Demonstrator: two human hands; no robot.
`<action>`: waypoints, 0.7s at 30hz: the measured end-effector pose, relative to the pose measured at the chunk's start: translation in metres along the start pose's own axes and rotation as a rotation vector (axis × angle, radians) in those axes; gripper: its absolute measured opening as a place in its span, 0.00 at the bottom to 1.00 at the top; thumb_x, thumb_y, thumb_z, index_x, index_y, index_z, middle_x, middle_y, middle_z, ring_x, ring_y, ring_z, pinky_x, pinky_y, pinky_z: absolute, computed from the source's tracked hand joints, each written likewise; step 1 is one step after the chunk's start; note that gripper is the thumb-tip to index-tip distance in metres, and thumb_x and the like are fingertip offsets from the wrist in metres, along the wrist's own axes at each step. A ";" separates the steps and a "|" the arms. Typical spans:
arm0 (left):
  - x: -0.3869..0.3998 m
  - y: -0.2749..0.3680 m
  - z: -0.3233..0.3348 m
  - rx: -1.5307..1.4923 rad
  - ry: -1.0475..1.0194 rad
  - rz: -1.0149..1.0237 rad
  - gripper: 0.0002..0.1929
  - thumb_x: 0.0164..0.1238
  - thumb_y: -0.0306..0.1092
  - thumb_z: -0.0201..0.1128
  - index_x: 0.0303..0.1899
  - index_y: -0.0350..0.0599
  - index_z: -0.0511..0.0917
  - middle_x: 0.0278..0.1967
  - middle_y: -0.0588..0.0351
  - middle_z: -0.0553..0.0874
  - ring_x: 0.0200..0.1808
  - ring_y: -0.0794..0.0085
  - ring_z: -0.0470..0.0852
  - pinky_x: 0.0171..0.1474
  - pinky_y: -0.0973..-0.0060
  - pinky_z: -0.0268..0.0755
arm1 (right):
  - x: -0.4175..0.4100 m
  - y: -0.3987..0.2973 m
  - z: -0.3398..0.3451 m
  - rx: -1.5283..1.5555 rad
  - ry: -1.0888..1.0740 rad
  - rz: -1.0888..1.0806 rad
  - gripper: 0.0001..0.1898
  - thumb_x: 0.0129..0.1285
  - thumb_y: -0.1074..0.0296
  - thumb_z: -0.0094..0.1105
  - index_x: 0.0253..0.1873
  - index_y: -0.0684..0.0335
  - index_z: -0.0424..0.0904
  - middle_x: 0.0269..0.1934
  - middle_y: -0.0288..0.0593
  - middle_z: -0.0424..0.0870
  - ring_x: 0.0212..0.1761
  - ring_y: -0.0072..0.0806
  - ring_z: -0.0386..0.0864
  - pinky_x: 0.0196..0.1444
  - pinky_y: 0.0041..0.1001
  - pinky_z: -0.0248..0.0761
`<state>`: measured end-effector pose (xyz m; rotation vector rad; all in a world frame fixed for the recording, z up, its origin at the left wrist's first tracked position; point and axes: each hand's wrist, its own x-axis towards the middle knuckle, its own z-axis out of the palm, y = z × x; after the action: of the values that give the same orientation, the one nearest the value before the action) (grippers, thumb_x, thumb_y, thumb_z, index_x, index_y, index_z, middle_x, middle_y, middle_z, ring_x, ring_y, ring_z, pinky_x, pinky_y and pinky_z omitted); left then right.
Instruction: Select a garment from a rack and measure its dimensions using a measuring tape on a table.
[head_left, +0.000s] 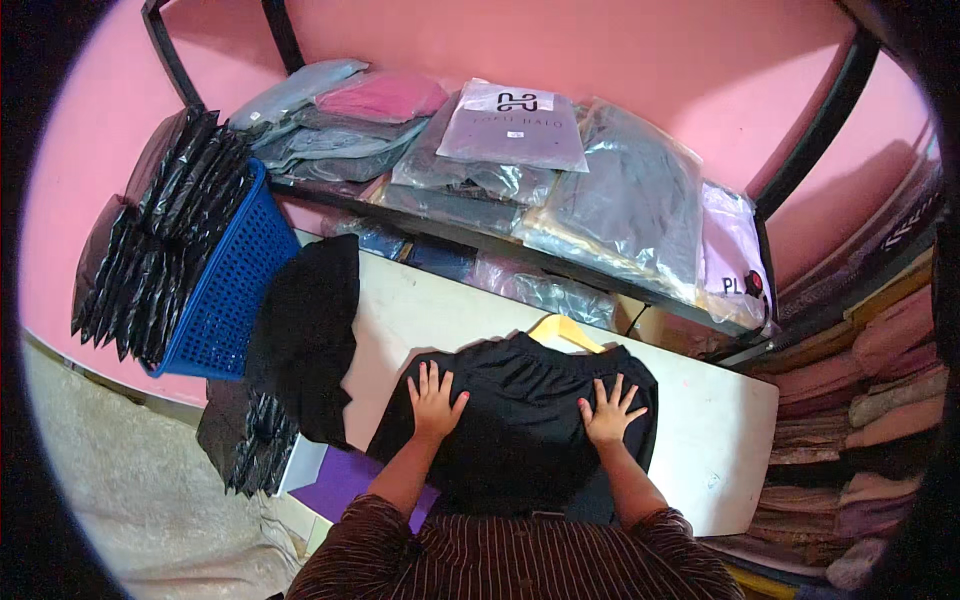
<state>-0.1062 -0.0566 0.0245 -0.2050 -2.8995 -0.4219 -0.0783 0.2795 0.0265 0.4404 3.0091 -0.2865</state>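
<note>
A black garment (517, 450) with a gathered upper edge lies spread over the white tabletop (712, 442) in front of me. From its top edge sticks out a pale yellow hanger (566, 334). My left hand (436, 405) rests flat on the garment's left part, fingers spread. On the right part lies my right hand (611, 412), palm down and fingers apart. Neither hand grips anything. The garment's lower end is hidden by my striped shirt and forearms.
Left of the garment hangs a folded black cloth (311, 337) beside a blue perforated basket (232, 292) and stacked black plastic packets (165, 247). Behind, a shelf (480, 240) holds plastic-wrapped clothes (622, 195). Folded fabrics (817, 480) are stacked at right. A purple surface (337, 484) shows lower left.
</note>
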 end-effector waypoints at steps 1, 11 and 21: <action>0.015 -0.006 0.005 0.012 -0.107 -0.027 0.30 0.64 0.57 0.54 0.54 0.36 0.75 0.60 0.35 0.69 0.69 0.44 0.57 0.68 0.41 0.40 | 0.010 -0.002 0.000 0.013 0.029 0.026 0.31 0.62 0.36 0.47 0.68 0.40 0.64 0.75 0.46 0.43 0.75 0.60 0.33 0.58 0.78 0.25; 0.115 -0.038 0.015 -0.310 -0.227 0.197 0.30 0.62 0.50 0.60 0.63 0.47 0.68 0.68 0.45 0.64 0.69 0.53 0.60 0.67 0.51 0.54 | 0.083 -0.027 -0.018 -0.018 -0.064 0.213 0.33 0.62 0.50 0.56 0.72 0.39 0.56 0.76 0.45 0.42 0.77 0.47 0.38 0.64 0.71 0.35; 0.039 -0.190 -0.111 0.408 0.238 -0.408 0.40 0.47 0.39 0.70 0.65 0.45 0.61 0.57 0.40 0.71 0.57 0.49 0.71 0.58 0.58 0.65 | -0.058 -0.136 0.025 0.204 0.131 -0.072 0.30 0.58 0.59 0.59 0.66 0.55 0.64 0.74 0.53 0.46 0.76 0.52 0.41 0.66 0.67 0.34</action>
<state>-0.1556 -0.2656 0.0864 0.4708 -2.7019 0.0912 -0.0609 0.1306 0.0323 0.3801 3.1409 -0.5966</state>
